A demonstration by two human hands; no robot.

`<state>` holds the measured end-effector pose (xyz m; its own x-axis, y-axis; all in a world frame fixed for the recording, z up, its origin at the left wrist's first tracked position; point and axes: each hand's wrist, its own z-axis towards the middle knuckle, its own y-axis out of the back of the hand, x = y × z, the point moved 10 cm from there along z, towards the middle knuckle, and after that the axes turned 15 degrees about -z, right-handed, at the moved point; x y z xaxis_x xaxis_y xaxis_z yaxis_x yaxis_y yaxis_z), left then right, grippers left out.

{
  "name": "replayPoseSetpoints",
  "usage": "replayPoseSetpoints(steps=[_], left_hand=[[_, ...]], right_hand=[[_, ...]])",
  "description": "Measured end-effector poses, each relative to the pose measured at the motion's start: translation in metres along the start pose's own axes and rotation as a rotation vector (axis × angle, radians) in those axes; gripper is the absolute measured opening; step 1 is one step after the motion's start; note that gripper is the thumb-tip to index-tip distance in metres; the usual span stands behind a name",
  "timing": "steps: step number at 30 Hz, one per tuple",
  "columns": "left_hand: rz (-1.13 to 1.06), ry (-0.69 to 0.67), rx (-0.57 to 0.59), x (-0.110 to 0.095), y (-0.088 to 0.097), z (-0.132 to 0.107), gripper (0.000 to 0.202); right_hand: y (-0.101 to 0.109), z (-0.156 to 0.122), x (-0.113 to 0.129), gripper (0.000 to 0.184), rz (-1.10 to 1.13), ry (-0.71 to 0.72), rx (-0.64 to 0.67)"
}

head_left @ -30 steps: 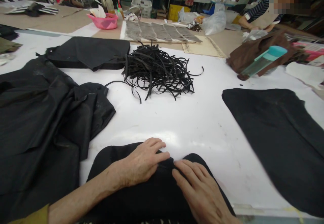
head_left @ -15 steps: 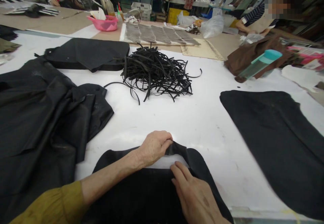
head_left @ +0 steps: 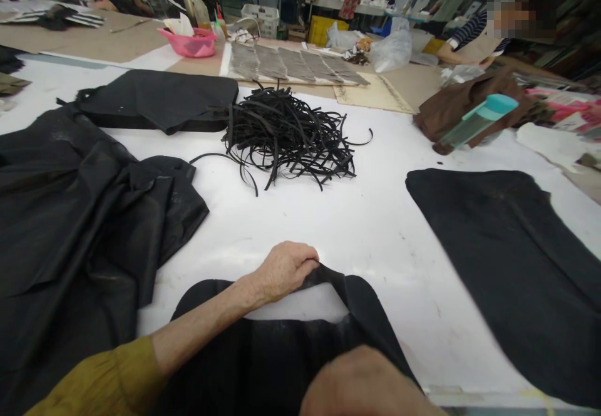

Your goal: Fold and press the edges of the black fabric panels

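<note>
Near edge of white table (head_left: 375, 228): left hand (head_left: 284, 272) pinched shut on the far edge of a curved black fabric piece (head_left: 282, 359), with that edge raised off the tabletop and the rest lying flat. Right hand (head_left: 366, 384) low over the same piece, blurred; grip cannot be told. Tangled heap of thin black strips (head_left: 291, 134) beyond; crumpled black cloth (head_left: 70, 215) to the left.

A tangle of black strips (head_left: 286, 137) lies mid-way across the white table (head_left: 375, 228). Left of it a crumpled black cloth (head_left: 70, 215) spreads wide, with a folded black cloth (head_left: 154, 99) behind. A flat black piece (head_left: 507, 259) lies on the right; beyond it a teal-capped bottle (head_left: 474, 121) leans on a brown cloth (head_left: 460, 106). Further back stand a pink bowl (head_left: 188, 41), rows of grey strips (head_left: 291, 64) and a clear plastic bag (head_left: 392, 49).
</note>
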<state>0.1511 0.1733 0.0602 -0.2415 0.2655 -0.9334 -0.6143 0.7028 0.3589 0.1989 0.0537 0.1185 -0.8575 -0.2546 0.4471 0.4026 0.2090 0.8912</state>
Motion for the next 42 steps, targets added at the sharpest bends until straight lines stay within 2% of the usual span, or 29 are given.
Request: replayPoseSetpoints(steps=[3, 4, 6, 8, 10, 14, 16, 19, 22, 24, 27, 31, 35, 36, 39, 42], left_hand=[[-0.023, -0.002, 0.025, -0.002, -0.001, -0.001, 0.017], [-0.029, -0.002, 0.031, -0.002, -0.001, -0.001, 0.017], [-0.039, 0.002, 0.043, -0.003, -0.001, -0.002, 0.017], [-0.044, 0.012, 0.051, -0.004, 0.000, -0.003, 0.018], [-0.045, 0.026, 0.056, -0.005, 0.002, -0.004, 0.017], [-0.049, 0.061, 0.048, -0.006, 0.010, -0.006, 0.018], [-0.058, 0.073, 0.050, -0.008, 0.012, -0.006, 0.020], [-0.067, 0.098, 0.095, -0.008, 0.012, -0.005, 0.021], [-0.019, 0.251, 0.226, 0.007, 0.008, -0.009, 0.025], [0.035, 0.367, 0.298, 0.020, 0.012, -0.017, 0.019], [0.118, 0.440, 0.307, 0.029, 0.030, -0.034, 0.005], [0.257, 0.491, 0.276, 0.039, 0.054, -0.071, 0.014], [0.442, 0.530, 0.215, 0.060, 0.071, -0.114, 0.017], [0.479, 0.534, 0.187, 0.064, 0.076, -0.122, 0.023], [0.599, 0.503, 0.137, 0.071, 0.085, -0.134, 0.022], [0.648, 0.437, 0.060, 0.065, 0.094, -0.132, 0.025]], right_hand=[[0.016, 0.016, -0.043, 0.036, -0.030, -0.159, -0.065], [0.015, 0.024, -0.055, 0.044, -0.006, -0.201, -0.049], [0.001, 0.040, -0.067, 0.050, 0.118, -0.222, 0.066], [-0.016, 0.051, -0.067, 0.033, 0.263, -0.194, 0.188], [-0.026, 0.056, -0.069, 0.015, 0.363, -0.195, 0.235], [-0.034, 0.048, -0.091, 0.022, 0.435, -0.293, 0.288], [-0.030, 0.042, -0.101, 0.025, 0.374, -0.306, 0.305], [-0.011, 0.035, -0.114, 0.029, 0.136, -0.314, 0.208], [0.005, 0.031, -0.119, 0.029, -0.175, -0.304, 0.081], [0.004, 0.029, -0.119, 0.028, -0.314, -0.276, 0.047], [-0.005, 0.027, -0.120, 0.028, -0.391, -0.260, 0.032], [-0.010, 0.026, -0.117, 0.028, -0.400, -0.289, 0.008], [-0.009, 0.025, -0.119, 0.025, -0.327, -0.335, 0.012], [-0.010, 0.024, -0.122, 0.025, -0.292, -0.347, 0.017], [-0.012, 0.023, -0.137, 0.028, -0.185, -0.396, 0.011], [-0.013, 0.025, -0.146, 0.034, -0.266, -0.393, -0.023]])
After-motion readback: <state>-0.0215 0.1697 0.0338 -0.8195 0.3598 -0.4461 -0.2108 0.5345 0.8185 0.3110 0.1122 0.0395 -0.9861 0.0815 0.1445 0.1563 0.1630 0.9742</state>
